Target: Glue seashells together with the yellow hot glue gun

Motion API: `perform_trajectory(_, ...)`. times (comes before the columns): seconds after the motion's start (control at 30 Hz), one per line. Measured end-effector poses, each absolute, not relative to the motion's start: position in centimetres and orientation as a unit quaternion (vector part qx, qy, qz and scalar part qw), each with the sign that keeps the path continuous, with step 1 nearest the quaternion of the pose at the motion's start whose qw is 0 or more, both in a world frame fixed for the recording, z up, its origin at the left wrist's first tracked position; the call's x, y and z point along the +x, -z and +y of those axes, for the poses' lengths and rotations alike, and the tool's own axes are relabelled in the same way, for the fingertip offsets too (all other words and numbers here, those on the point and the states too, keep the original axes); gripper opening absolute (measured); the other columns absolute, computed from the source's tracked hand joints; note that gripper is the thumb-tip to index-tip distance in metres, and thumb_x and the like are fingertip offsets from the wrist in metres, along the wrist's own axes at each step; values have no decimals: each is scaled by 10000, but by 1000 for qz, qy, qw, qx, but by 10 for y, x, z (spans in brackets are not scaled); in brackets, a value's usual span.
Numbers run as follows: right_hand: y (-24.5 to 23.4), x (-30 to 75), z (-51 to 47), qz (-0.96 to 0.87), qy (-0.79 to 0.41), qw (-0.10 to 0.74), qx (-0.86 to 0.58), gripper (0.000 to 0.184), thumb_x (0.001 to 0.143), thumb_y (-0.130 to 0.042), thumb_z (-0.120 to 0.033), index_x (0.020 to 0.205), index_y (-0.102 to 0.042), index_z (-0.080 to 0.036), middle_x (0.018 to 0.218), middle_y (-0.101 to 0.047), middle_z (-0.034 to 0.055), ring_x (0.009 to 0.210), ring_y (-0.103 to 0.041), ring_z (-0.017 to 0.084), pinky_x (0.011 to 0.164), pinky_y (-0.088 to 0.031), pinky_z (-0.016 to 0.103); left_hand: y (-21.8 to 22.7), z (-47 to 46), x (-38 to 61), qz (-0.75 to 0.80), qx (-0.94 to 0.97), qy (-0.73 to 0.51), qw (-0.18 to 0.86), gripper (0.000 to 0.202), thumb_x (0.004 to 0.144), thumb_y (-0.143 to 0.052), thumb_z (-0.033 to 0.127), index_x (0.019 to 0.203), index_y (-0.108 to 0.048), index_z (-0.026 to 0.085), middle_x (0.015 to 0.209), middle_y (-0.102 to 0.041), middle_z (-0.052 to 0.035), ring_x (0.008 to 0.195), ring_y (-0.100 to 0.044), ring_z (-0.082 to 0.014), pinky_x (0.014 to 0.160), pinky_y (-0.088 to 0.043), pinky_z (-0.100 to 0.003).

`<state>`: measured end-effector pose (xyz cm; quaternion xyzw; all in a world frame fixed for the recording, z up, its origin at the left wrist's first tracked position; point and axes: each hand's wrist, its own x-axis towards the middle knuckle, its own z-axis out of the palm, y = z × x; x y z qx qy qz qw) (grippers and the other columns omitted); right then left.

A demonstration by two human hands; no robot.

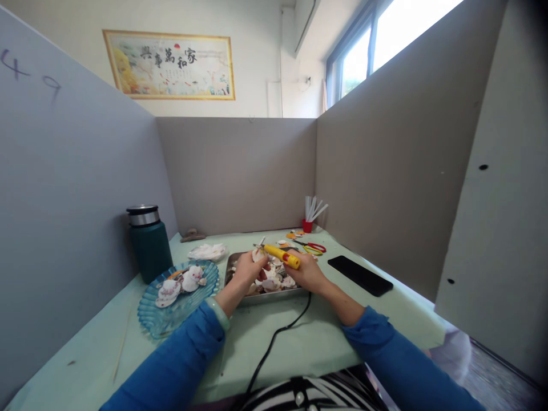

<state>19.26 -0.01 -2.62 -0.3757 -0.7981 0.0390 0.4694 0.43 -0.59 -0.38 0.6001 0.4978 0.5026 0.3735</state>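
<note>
My right hand (307, 272) is closed around a yellow glue gun (280, 256), whose nozzle points left toward my left hand. A black cord (278, 331) runs down from near my right hand to the table's front edge. My left hand (247, 270) pinches a pale seashell (257, 254) close by the nozzle. A short white piece sticks up there; its kind is too small to tell. Below both hands lies a metal tray (265, 298) full of loose shells (272, 283). To the left, a blue scalloped plate (149, 322) bears joined-shell figures (191, 278).
A dark green bottle (149, 245) stands by the left partition, near a crumpled white bag (208, 252). Red-handled scissors (315, 248), orange and white shells (294, 234) and a red cup of white sticks (307, 226) are at the back right. A black phone (360, 275) lies right.
</note>
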Motion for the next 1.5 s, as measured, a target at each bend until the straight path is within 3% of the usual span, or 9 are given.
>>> perform_trajectory(1.5,24,193,-2,-805,-46,470,-360,48,747,-545,-198,781,-577,-210,622,-547,-37,526,-471,116,529,-338,222,5,-4,3,493,600,-499,385,174,761,-657,238,674,-548,134,546,-620,-1,333,-494,-62,364,-382,-172)
